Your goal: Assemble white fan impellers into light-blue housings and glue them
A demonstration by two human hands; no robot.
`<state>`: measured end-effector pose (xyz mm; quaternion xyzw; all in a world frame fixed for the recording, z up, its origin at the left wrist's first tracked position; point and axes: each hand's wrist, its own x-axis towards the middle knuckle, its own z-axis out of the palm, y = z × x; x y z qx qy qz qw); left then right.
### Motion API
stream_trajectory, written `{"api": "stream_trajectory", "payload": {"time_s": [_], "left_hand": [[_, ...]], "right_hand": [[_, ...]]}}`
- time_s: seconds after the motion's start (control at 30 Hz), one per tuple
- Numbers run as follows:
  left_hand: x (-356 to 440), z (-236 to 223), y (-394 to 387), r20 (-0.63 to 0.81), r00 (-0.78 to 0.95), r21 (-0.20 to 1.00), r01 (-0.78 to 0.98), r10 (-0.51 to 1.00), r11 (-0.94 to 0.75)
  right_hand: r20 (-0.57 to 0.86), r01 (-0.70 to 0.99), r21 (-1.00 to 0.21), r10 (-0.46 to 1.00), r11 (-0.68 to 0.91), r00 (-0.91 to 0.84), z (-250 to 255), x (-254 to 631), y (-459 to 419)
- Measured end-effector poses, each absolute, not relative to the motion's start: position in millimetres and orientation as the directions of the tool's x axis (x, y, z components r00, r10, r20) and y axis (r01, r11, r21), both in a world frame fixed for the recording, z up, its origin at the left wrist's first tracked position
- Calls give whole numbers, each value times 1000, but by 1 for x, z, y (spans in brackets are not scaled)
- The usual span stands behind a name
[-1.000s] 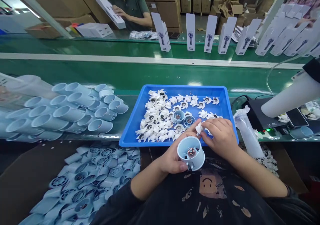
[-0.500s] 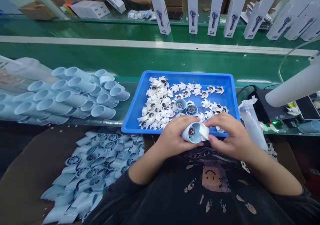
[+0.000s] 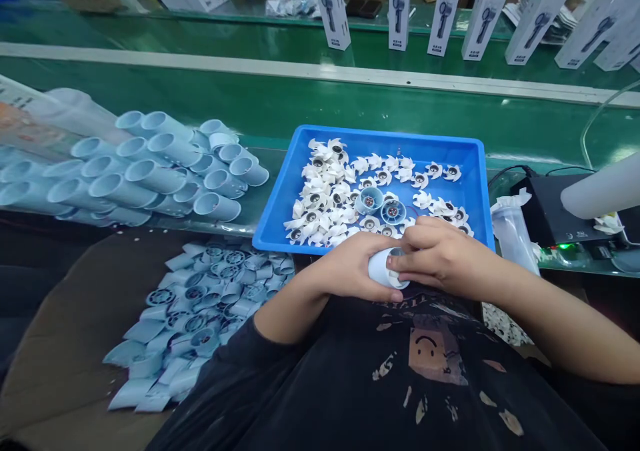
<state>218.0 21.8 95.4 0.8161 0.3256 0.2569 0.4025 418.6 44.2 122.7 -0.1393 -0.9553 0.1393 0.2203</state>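
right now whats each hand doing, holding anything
left hand: closed, holding a pale blue fan housing
right hand: closed on the same housing, at its open end

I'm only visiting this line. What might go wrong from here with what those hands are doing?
Two risks seem likely. The pale blue fan housing is small and cupped between the left hand and right hand near the blue tray's edge, so it might slip and drop. A knock to that tray could also scatter the loose white fan rotors lying heaped inside it.
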Motion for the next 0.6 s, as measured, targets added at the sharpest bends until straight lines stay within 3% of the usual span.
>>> {"api": "stream_trajectory", "payload": {"time_s": [0.1,0.2,0.33,0.4,0.53,0.57,0.6], "left_hand": [[222,93,16,288,534,631,520,795,-577],[228,89,8,497,455,391,643,739,-659],[230,92,4,540,464,204,737,702,-644],[229,96,6,502,457,202,764,734,-613],[229,102,12,227,635,512,567,738,-645],[230,102,13,235,612,502,589,755,-634],[232,102,13,293,549,438,651,783,-621]], "right_hand": [[395,244,-428,423,870,-816,113,415,47],[388,285,-523,523,803,-759,106,412,44],[182,420,-705,718,572,-672,106,411,44],[211,385,-694,682,609,-700,107,413,48],[389,63,-421,243,905,-889,105,419,58],[396,67,-415,246,907,-885,104,419,59],[393,139,-462,343,876,-853,102,419,58]]}}
